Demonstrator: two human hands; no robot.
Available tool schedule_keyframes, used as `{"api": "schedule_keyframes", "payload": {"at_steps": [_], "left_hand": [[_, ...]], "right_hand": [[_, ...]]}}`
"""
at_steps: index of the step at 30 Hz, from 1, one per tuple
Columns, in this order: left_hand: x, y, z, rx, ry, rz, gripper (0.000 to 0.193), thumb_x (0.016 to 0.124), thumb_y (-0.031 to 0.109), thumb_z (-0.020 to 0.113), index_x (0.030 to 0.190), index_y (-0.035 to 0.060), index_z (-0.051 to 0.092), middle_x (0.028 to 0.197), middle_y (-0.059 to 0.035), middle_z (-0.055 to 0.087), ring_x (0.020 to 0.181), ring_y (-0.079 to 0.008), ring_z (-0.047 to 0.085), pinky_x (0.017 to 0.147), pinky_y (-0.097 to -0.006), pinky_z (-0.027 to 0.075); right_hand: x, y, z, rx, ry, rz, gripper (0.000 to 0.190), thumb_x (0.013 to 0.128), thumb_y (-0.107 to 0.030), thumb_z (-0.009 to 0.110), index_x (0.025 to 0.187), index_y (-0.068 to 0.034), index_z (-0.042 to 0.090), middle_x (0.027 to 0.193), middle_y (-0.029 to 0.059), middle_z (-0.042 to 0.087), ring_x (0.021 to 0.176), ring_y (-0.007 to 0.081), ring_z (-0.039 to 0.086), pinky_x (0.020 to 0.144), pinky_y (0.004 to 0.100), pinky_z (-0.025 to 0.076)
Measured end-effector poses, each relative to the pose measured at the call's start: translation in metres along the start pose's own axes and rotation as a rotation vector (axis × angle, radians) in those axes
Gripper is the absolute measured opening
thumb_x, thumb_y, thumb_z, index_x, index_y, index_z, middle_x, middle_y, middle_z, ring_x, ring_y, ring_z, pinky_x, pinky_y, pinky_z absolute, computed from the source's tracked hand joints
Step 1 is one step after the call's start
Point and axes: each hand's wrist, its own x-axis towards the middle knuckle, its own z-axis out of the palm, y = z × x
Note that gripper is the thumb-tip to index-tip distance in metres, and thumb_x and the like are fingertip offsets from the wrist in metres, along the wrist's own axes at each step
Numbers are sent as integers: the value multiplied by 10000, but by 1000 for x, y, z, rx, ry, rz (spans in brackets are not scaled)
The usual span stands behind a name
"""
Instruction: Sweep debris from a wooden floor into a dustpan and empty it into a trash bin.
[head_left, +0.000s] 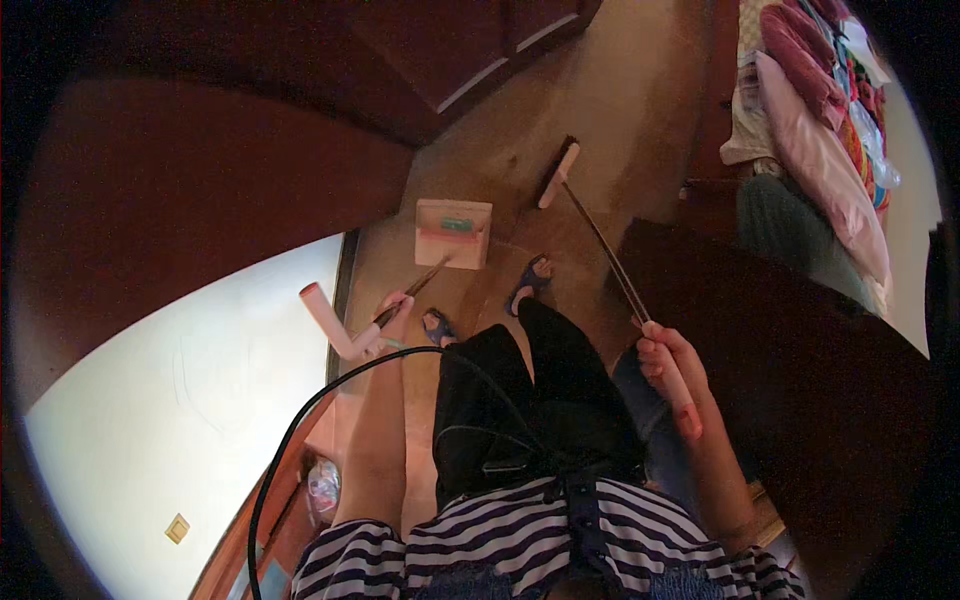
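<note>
My left hand (394, 307) is closed around the dark pole of a long-handled dustpan (453, 257), whose pink pan rests on the floor; something green shows in it. The handle's bent pink top end (328, 322) juts out to the left of my hand. My right hand (673, 358) grips the pink end of a broom's thin handle (606, 250). The pale pink broom head (558, 177) with dark bristles is on the floor, beyond my feet and to the right of the pan, apart from it.
Dark reddish-brown wooden furniture (225, 165) stands at the upper left. A pink pillow (817, 165) and heaped cloths lie at the upper right. My sandalled feet (531, 281) are near the pan. A black cable (300, 412) arcs past my left forearm. A white wall (187, 375) rises at left.
</note>
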Motion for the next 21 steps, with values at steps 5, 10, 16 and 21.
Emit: {"api": "schedule_keyframes", "payload": {"at_steps": [5, 10, 16, 21], "left_hand": [[17, -73, -36, 1396, -530, -146, 610, 826, 585, 529, 1130, 59, 585, 1028, -68, 617, 958, -229, 567, 897, -375, 426], [-53, -114, -109, 1334, -282, -370, 764, 797, 687, 429, 1253, 76, 487, 1196, -103, 524, 1099, -270, 480, 975, -417, 334], [2, -22, -234, 1207, -71, -372, 780, 783, 645, 398, 1309, 71, 442, 1289, -140, 476, 1180, -303, 438, 1013, -434, 294], [38, 76, -296, 1133, 55, 64, 525, 803, 350, 506, 1218, 27, 512, 1211, -168, 531, 1117, -307, 497, 961, -399, 366]], "right_hand": [[-1, 4, -12, -64, 73, -90, 165, 888, -164, 490, 1011, -55, 498, 686, 6, 510, 506, 59, 447, 422, 186, 386], [15, -15, -37, -19, 117, -157, 204, 824, -291, 586, 851, -95, 537, 663, 4, 533, 547, 124, 504, 502, 251, 435], [17, -10, -50, 159, -88, -156, 181, 853, -270, 539, 848, -90, 517, 671, 19, 539, 550, 130, 506, 494, 259, 429], [19, 1, -55, 75, -121, -232, 202, 861, -291, 527, 827, -93, 510, 679, 25, 551, 559, 131, 503, 509, 261, 425]]}}
